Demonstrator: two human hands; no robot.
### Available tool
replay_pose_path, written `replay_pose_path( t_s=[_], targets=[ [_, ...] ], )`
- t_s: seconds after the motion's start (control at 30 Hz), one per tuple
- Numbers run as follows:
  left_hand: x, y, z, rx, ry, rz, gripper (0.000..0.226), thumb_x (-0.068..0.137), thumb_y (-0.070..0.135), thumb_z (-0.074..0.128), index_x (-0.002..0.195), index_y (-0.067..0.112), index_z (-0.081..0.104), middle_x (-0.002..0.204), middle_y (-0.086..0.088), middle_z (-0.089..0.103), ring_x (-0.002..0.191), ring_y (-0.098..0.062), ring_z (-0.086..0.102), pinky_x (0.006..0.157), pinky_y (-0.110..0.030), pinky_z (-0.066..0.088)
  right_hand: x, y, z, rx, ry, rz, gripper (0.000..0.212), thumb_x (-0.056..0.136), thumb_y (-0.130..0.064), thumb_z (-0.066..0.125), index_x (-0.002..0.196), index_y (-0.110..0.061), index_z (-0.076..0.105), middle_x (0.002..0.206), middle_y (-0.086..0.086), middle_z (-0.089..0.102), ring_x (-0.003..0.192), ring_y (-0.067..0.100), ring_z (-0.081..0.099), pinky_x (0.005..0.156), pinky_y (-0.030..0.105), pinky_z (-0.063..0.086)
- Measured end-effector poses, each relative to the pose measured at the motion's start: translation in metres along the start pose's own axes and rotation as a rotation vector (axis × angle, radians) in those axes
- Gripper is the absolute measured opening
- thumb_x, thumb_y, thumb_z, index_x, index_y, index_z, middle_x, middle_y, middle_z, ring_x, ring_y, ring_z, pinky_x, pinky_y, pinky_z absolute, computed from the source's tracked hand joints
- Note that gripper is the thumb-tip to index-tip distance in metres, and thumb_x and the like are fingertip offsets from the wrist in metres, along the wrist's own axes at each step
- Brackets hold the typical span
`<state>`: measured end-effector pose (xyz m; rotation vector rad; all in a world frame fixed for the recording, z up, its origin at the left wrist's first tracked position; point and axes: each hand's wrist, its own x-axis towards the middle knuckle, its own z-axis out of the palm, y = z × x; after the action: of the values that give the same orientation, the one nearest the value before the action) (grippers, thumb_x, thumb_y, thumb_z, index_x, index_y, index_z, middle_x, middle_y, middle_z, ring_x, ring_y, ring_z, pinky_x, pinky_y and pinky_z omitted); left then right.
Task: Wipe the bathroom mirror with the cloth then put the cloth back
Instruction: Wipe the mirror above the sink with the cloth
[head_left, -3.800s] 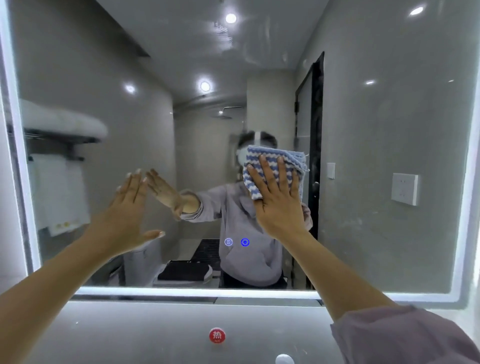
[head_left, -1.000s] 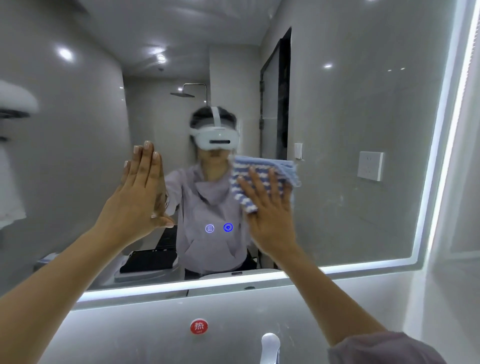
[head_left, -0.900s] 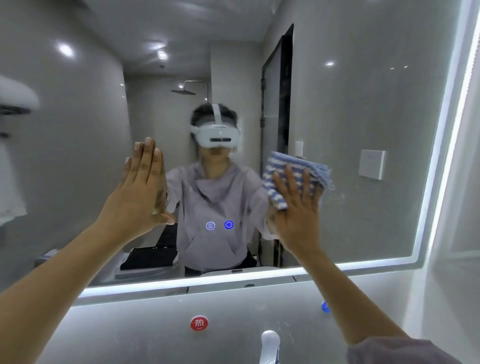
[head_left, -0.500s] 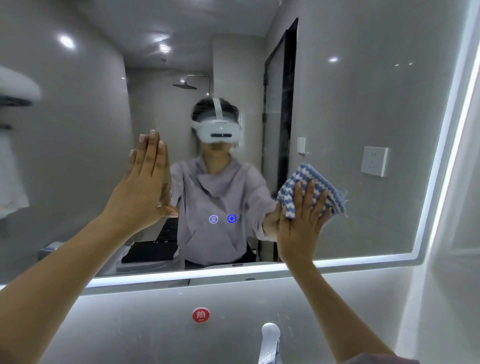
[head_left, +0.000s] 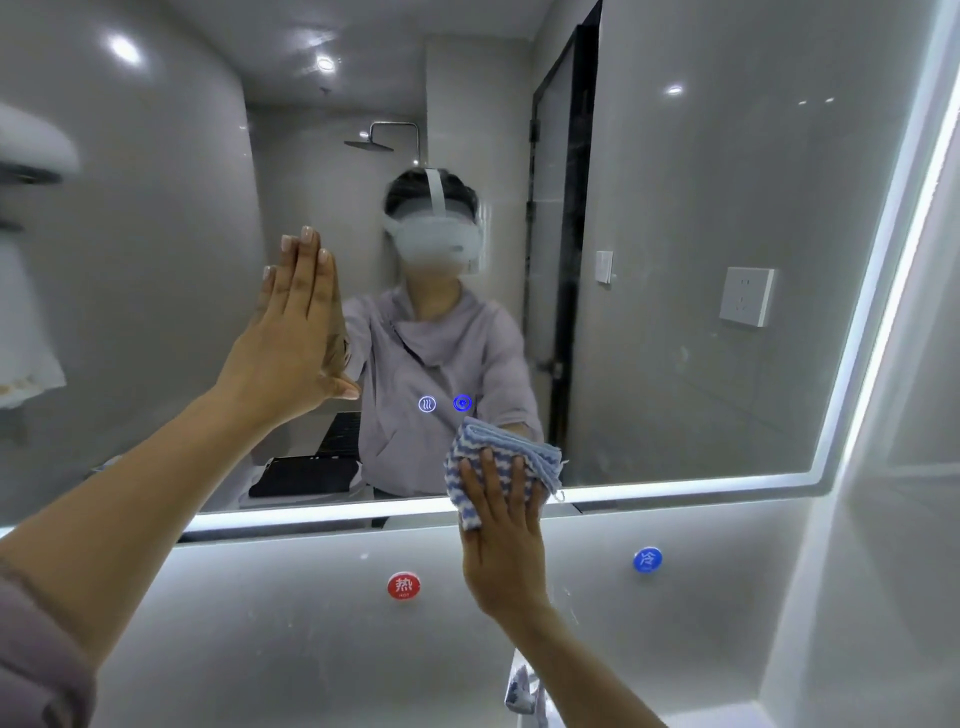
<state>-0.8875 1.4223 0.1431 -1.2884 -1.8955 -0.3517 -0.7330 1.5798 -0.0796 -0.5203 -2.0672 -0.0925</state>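
The large bathroom mirror (head_left: 675, 218) with a lit border fills the view. My right hand (head_left: 501, 545) presses a folded blue-and-white striped cloth (head_left: 498, 457) flat against the glass at the mirror's bottom edge, near the middle. The cloth laps over the lit lower strip. My left hand (head_left: 296, 332) rests flat on the glass at centre left, fingers straight and together, holding nothing. Two small blue touch icons (head_left: 444, 404) glow on the mirror just above the cloth.
Below the mirror, a grey wall panel carries a red hot-water marker (head_left: 403, 586) and a blue cold-water marker (head_left: 647, 560). A chrome tap (head_left: 522, 686) rises at the bottom centre beside my right forearm. A side wall stands close on the right.
My right hand has swept the cloth from the mirror's right part down and left to the bottom edge. My left hand has stayed flat on the glass.
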Motion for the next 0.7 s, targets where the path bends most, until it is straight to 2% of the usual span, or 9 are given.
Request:
replay_pose_path(
  t_s=[0.13,0.23,0.27,0.33,0.43,0.5,0.57,0.63,0.7],
  targets=[
    [0.001,0.000,0.000,0.016,-0.008,-0.011,0.145,0.050,0.050,0.084,0.143,-0.002,-0.015,0.151,-0.014,-0.025,0.139,-0.027,-0.026,0.115,-0.038,-0.011,0.005,0.037,-0.015,-0.004,0.024,0.013,0.056,0.093,-0.024,0.035,0.148,-0.023,0.024,0.158,-0.004,0.022,0.148,0.019,0.001,0.118,0.043,0.002],
    [0.002,-0.001,0.002,0.027,-0.016,-0.013,0.146,0.049,0.050,0.085,0.144,-0.002,-0.013,0.152,-0.015,-0.023,0.140,-0.028,-0.024,0.115,-0.037,-0.014,0.009,0.080,-0.033,-0.084,0.079,0.093,0.056,0.093,-0.016,0.037,0.148,-0.011,0.029,0.158,0.003,0.022,0.148,0.021,-0.004,0.116,0.053,0.009],
    [0.002,-0.001,0.002,0.032,-0.020,-0.014,0.146,0.049,0.050,0.085,0.144,-0.002,-0.014,0.152,-0.015,-0.024,0.140,-0.028,-0.024,0.113,-0.034,-0.018,0.010,0.093,-0.039,-0.112,0.092,0.116,0.059,0.093,-0.013,0.038,0.150,-0.008,0.023,0.156,0.010,0.025,0.148,0.025,-0.001,0.114,0.058,0.014],
    [0.002,-0.001,0.003,0.036,-0.021,-0.018,0.148,0.048,0.050,0.085,0.143,-0.001,-0.016,0.151,-0.013,-0.026,0.140,-0.027,-0.025,0.110,-0.028,-0.023,0.011,0.113,-0.050,-0.136,0.106,0.171,0.066,0.095,-0.016,0.033,0.152,-0.017,0.001,0.152,0.019,0.024,0.144,0.039,0.009,0.112,0.064,0.015],
    [0.003,-0.002,0.002,0.046,-0.023,-0.021,0.149,0.047,0.050,0.085,0.143,-0.001,-0.017,0.151,-0.013,-0.027,0.140,-0.027,-0.026,0.110,-0.027,-0.025,0.012,0.114,-0.055,-0.103,0.140,0.238,0.069,0.096,-0.023,0.030,0.151,-0.027,-0.011,0.154,0.016,0.014,0.142,0.043,0.007,0.113,0.061,0.007],
    [0.003,-0.002,0.003,0.056,-0.025,-0.024,0.149,0.047,0.051,0.085,0.143,-0.001,-0.016,0.152,-0.014,-0.026,0.140,-0.028,-0.025,0.110,-0.028,-0.024,0.013,0.104,-0.052,-0.085,0.141,0.269,0.069,0.097,-0.021,0.034,0.151,-0.024,-0.009,0.155,0.016,0.011,0.144,0.040,0.002,0.114,0.059,0.003],
    [0.003,-0.002,0.003,0.061,-0.023,-0.025,0.148,0.047,0.051,0.085,0.144,-0.002,-0.015,0.152,-0.015,-0.025,0.140,-0.029,-0.024,0.111,-0.028,-0.024,0.014,0.091,-0.047,-0.056,0.121,0.288,0.064,0.096,-0.021,0.033,0.152,-0.014,0.004,0.155,0.018,0.014,0.144,0.041,0.004,0.114,0.061,0.005],
    [0.003,-0.002,0.004,0.062,-0.024,-0.028,0.149,0.047,0.050,0.085,0.144,-0.001,-0.014,0.152,-0.015,-0.024,0.140,-0.029,-0.024,0.110,-0.028,-0.024,0.014,0.074,-0.041,-0.043,0.101,0.222,0.059,0.093,-0.022,0.033,0.149,-0.007,0.021,0.154,0.017,0.021,0.141,0.039,0.011,0.112,0.061,0.012],
    [0.003,-0.002,0.005,0.059,-0.020,-0.027,0.149,0.046,0.050,0.086,0.144,-0.001,-0.015,0.152,-0.015,-0.025,0.140,-0.029,-0.024,0.111,-0.029,-0.024,0.014,0.053,-0.034,-0.050,0.072,0.126,0.059,0.093,-0.024,0.032,0.150,-0.012,0.020,0.155,0.012,0.022,0.143,0.035,0.007,0.110,0.057,0.012]
  ],
)
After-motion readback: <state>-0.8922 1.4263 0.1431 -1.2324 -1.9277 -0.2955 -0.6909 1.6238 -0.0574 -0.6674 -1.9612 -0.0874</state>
